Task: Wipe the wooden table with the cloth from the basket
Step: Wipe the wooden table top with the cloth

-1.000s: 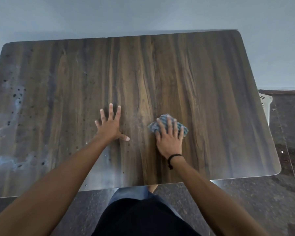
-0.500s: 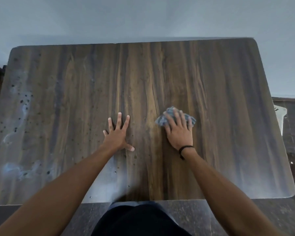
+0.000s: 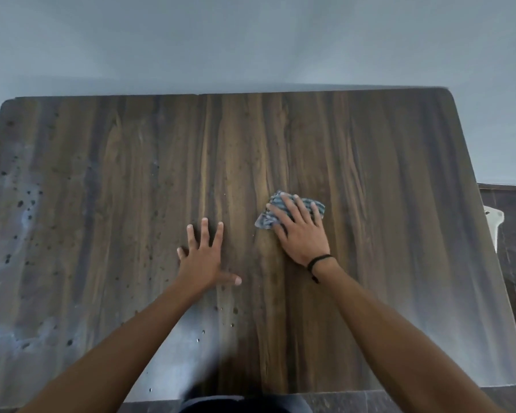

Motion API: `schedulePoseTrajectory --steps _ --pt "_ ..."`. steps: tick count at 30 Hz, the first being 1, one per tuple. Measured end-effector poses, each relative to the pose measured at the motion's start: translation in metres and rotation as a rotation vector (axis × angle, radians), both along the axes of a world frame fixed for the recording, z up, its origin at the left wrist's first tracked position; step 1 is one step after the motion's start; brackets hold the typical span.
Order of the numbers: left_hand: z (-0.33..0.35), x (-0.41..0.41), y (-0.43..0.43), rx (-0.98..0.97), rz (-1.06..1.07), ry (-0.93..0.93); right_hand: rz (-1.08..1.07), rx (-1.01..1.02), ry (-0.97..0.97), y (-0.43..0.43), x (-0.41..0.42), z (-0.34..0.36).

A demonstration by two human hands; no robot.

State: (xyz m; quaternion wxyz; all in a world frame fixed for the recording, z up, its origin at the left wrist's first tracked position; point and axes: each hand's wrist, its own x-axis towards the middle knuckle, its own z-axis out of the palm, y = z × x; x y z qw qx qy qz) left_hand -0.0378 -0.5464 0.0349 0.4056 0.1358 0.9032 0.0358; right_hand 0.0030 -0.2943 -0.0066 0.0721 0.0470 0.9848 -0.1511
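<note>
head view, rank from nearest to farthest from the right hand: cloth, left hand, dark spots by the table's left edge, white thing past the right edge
1. cloth, under the right hand
2. left hand, flat to its left
3. white thing, off the table's right edge
4. dark spots, far left

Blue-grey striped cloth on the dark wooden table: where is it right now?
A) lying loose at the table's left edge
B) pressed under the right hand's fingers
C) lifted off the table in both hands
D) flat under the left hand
B: the blue-grey striped cloth lies on the dark wooden table with the right hand pressed flat on it, while the left hand rests bare on the wood beside it.
</note>
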Motion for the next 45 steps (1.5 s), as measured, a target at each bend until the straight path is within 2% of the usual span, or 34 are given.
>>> schedulePoseTrajectory --steps 3,4,8,9,12,13,16,17,21,22,25,26,27,30,31,34,35,38,39,42,43,45 --pt "0.008 -0.049 0.011 0.038 0.03 0.078 -0.353 -0.054 -0.042 0.016 -0.034 -0.001" --pt "0.011 -0.068 0.015 0.048 0.043 0.097 -0.389 -0.067 -0.061 0.01 -0.041 -0.001" --pt "0.02 -0.131 0.033 0.033 0.081 0.109 0.056 -0.001 -0.024 0.007 -0.034 -0.004" --pt "0.019 -0.141 0.035 0.028 0.088 0.096 0.035 0.011 -0.012 0.018 -0.041 -0.005" --pt "0.014 -0.159 0.039 0.017 0.109 0.035 -0.347 -0.055 -0.031 0.026 -0.075 -0.004" --pt "0.012 -0.162 0.04 0.015 0.113 0.019 -0.362 -0.055 -0.031 0.017 -0.082 -0.005" --pt "0.009 -0.164 0.04 0.027 0.123 0.001 0.0 0.021 0.028 0.007 -0.08 -0.013" --pt "0.008 -0.164 0.038 0.028 0.122 0.006 0.036 0.024 0.042 0.017 -0.086 -0.012" --pt "0.003 -0.17 0.039 0.021 0.121 -0.003 -0.347 -0.078 -0.024 0.038 -0.147 -0.007" --pt "0.002 -0.169 0.04 0.024 0.12 -0.004 -0.324 -0.078 -0.039 0.03 -0.156 -0.007" --pt "0.001 -0.167 0.041 0.028 0.113 0.002 0.026 -0.027 0.01 0.025 -0.161 -0.012" --pt "0.001 -0.167 0.041 0.025 0.109 0.009 0.056 -0.027 0.021 0.035 -0.168 -0.012" --pt "0.001 -0.167 0.041 0.019 0.107 0.016 0.005 -0.028 0.029 0.045 -0.18 -0.013" --pt "0.003 -0.169 0.041 0.017 0.11 0.015 -0.331 -0.071 0.006 0.05 -0.22 -0.008" --pt "0.003 -0.169 0.04 0.023 0.109 0.017 -0.334 -0.059 0.007 0.04 -0.227 -0.007" --pt "0.003 -0.168 0.04 0.017 0.093 0.03 -0.077 -0.035 0.04 0.034 -0.231 -0.01" --pt "0.004 -0.168 0.04 0.007 0.092 0.031 -0.065 -0.042 0.042 0.044 -0.236 -0.01" --pt "0.005 -0.169 0.041 -0.008 0.093 0.03 -0.34 -0.083 -0.008 0.058 -0.264 -0.003" --pt "0.005 -0.169 0.04 -0.005 0.091 0.032 -0.363 -0.093 -0.032 0.052 -0.269 -0.002" --pt "0.005 -0.168 0.04 0.003 0.086 0.037 -0.076 -0.046 -0.01 0.041 -0.266 -0.004" --pt "0.005 -0.168 0.041 -0.002 0.086 0.037 -0.041 -0.055 -0.001 0.048 -0.267 -0.003" --pt "0.007 -0.168 0.042 -0.017 0.091 0.038 -0.198 -0.067 -0.014 0.058 -0.28 0.0"
